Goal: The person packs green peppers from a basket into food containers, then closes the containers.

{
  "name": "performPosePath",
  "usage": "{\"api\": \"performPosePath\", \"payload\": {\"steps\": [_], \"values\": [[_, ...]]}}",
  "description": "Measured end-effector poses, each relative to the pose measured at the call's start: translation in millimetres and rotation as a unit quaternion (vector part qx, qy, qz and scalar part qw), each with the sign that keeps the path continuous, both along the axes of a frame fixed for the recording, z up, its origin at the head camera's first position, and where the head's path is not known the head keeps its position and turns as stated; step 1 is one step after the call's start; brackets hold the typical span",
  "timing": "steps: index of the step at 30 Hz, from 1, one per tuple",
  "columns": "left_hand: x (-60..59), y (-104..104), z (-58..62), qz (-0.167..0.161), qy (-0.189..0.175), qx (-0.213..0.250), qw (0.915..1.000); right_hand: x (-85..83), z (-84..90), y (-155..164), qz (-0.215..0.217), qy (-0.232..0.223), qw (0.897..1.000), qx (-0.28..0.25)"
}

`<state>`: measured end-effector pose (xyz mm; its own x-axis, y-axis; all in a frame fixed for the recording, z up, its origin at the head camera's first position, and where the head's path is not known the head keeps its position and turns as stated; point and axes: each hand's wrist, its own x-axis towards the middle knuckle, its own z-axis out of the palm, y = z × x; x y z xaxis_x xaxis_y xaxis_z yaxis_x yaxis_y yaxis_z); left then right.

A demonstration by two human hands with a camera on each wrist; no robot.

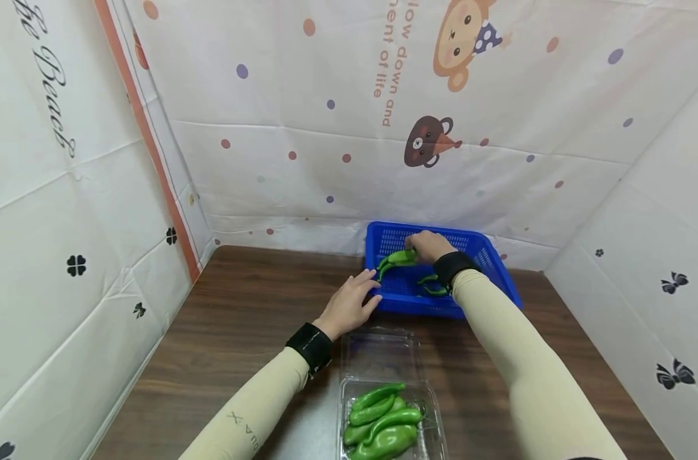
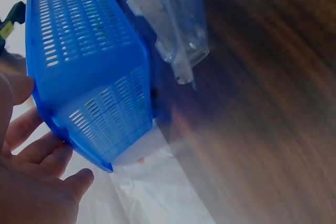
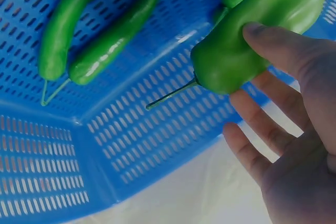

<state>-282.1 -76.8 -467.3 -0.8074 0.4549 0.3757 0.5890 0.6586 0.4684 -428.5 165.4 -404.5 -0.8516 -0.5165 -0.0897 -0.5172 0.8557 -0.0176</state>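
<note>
Green pepper [image 3: 257, 30]: broad, glossy, tapering to a point, thin stem pointing outward; held over the far left part of the blue basket [image 1: 498, 271]. Basket: perforated plastic, rectangular, stood at the far side of the table [image 1: 234, 319], against the backdrop. Two slim green peppers [image 3: 94, 30] lay side by side on its floor.

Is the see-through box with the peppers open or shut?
Open. The clear box has its lid folded back flat on the table, and the green peppers lie uncovered inside.
</note>
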Motion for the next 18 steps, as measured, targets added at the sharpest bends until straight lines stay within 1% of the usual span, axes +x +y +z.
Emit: {"api": "performPosePath", "payload": {"steps": [3, 10, 15, 18], "values": [[1.1, 2, -1.5, 0.003, 0.0, 0.003, 1.0, 7.2, 7.8, 1, 0.007, 0.007, 1.0, -0.012], [0.0, 4, -0.8, 0.008, 0.0, 0.006, 1.0, 23.9, 27.3, 3, 0.035, 0.024, 0.998, -0.036], [1.9, 5, -3.4, 0.004, 0.003, 0.016, 0.9999, 39.3, 35.8, 5, 0.049, 0.028, 0.998, -0.039], [3.4, 5, -5.4, 0.002, 0.007, 0.023, 0.9997, 51.1, 39.1, 10, 0.062, 0.037, 0.996, -0.053]]}}
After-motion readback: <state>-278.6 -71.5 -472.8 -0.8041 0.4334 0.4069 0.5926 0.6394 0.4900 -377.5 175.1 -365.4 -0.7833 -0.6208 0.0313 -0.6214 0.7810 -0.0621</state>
